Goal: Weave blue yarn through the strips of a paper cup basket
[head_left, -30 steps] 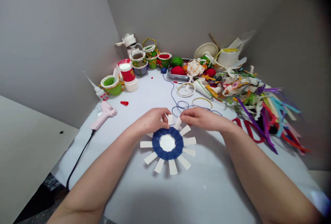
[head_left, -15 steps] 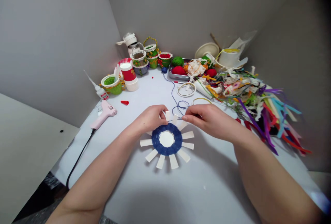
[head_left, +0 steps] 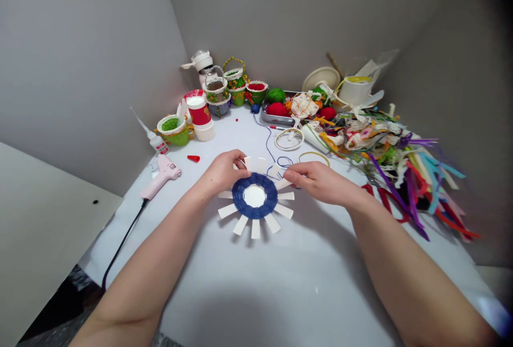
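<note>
A paper cup (head_left: 255, 219) cut into white strips that fan outward is held above the table, its round base toward me. Dark blue yarn (head_left: 255, 212) is woven in a ring around the white centre. My left hand (head_left: 228, 171) pinches the upper left edge of the cup, thumb near the blue ring. At the upper right, my right hand (head_left: 310, 177) has its thumb and fingers closed at a white strip, where the loose yarn also runs. From there the yarn loops back over the table to a small blue ball (head_left: 255, 108).
On the left lie a pink glue gun (head_left: 161, 177) with its cord, a glue bottle (head_left: 157, 143) and a red cap (head_left: 193, 159). Small decorated baskets (head_left: 175, 132) stand behind. A metal tray (head_left: 276, 119) holds yarn balls. Ribbons (head_left: 417, 186) and red-handled scissors (head_left: 387, 202) lie right.
The cup has moved up and slightly left, turning a little, with my left hand. My right hand has come in to the strips at its upper right edge.
</note>
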Action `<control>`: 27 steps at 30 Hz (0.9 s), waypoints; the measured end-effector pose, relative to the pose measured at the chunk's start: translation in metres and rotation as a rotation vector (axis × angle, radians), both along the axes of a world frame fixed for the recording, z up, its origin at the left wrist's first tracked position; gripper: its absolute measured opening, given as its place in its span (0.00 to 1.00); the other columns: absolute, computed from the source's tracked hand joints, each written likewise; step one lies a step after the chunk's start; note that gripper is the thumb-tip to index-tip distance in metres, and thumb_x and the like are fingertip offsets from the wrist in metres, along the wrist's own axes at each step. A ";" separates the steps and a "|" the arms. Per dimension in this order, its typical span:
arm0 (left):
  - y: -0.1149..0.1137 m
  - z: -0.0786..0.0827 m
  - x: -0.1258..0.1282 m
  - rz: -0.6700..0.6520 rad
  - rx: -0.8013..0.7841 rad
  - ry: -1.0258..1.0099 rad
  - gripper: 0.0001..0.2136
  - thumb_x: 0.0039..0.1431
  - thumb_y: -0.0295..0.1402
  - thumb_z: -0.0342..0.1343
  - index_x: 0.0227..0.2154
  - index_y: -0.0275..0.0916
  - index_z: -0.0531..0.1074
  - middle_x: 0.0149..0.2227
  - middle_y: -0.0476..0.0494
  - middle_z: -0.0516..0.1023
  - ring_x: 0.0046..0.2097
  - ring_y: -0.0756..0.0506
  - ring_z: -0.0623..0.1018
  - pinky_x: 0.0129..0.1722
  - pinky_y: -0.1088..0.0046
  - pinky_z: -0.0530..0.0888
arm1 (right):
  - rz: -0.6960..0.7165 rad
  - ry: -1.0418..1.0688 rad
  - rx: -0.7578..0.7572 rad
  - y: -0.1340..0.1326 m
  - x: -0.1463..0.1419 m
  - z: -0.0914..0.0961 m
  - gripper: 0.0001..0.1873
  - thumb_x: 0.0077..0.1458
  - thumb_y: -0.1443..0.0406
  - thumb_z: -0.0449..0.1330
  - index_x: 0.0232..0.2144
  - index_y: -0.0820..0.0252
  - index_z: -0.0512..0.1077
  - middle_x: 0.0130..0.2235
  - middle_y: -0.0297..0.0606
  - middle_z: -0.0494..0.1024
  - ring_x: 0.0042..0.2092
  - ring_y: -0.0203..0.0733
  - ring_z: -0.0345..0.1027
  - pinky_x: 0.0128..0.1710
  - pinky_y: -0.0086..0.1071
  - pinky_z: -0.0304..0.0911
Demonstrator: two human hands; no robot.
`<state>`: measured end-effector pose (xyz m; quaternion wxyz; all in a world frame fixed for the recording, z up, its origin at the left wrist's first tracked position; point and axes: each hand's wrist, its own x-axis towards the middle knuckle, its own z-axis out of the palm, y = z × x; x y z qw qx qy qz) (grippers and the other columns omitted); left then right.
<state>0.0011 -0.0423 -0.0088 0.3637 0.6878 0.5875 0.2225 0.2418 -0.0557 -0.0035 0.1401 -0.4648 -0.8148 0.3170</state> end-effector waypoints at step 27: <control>-0.015 0.006 0.018 -0.536 -0.236 0.003 0.19 0.47 0.27 0.56 0.45 0.40 0.69 0.32 0.49 0.78 0.32 0.49 0.76 0.31 0.75 0.70 | 0.248 -0.018 -0.311 0.002 -0.010 -0.010 0.22 0.54 0.50 0.53 0.27 0.62 0.73 0.21 0.30 0.61 0.24 0.32 0.50 0.23 0.27 0.48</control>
